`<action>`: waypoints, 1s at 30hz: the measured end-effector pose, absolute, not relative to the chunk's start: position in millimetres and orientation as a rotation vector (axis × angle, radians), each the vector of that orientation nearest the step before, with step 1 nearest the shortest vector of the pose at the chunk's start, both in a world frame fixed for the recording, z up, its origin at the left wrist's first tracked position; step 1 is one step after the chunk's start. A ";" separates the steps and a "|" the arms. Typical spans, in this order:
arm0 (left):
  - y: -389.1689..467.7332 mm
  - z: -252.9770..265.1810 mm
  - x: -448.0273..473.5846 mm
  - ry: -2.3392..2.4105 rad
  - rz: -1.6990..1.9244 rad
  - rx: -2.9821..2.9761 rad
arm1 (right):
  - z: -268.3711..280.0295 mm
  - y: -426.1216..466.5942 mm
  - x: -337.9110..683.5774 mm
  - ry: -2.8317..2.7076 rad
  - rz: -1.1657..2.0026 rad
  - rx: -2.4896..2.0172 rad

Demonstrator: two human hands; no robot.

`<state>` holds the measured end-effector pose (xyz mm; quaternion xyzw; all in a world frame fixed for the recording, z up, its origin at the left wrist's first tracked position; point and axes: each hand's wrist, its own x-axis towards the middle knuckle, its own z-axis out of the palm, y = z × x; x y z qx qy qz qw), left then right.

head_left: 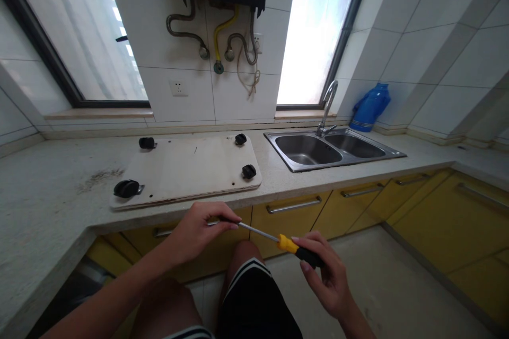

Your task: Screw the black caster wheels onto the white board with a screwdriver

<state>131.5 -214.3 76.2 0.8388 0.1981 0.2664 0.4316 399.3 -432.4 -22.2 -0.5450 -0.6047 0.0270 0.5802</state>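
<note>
A screwdriver (pixel 287 244) with a yellow and black handle and a thin metal shaft is held across both hands, in front of the counter edge. My right hand (pixel 328 275) grips the black end of its handle between thumb and fingers. At the far end of the shaft, my left hand (pixel 209 228) pinches the metal with thumb and forefinger; those fingertips partly hide the tip. Behind my hands a white board (pixel 186 169) lies flat on the counter. Black caster wheels sit at its corners, including a front left caster (pixel 127 188) and a front right caster (pixel 248 171).
The pale counter (pixel 51 185) has a dark dirt patch left of the board. To the right are a double steel sink (pixel 308 149) with a tap (pixel 328 106) and a blue bundle (pixel 370 107). Yellow drawers with a metal handle (pixel 294 205) stand below; my knees are close to them.
</note>
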 end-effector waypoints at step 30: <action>-76.2 21.6 238.5 0.605 0.865 2.220 | -22.1 -378.2 396.1 -0.715 0.117 -1.123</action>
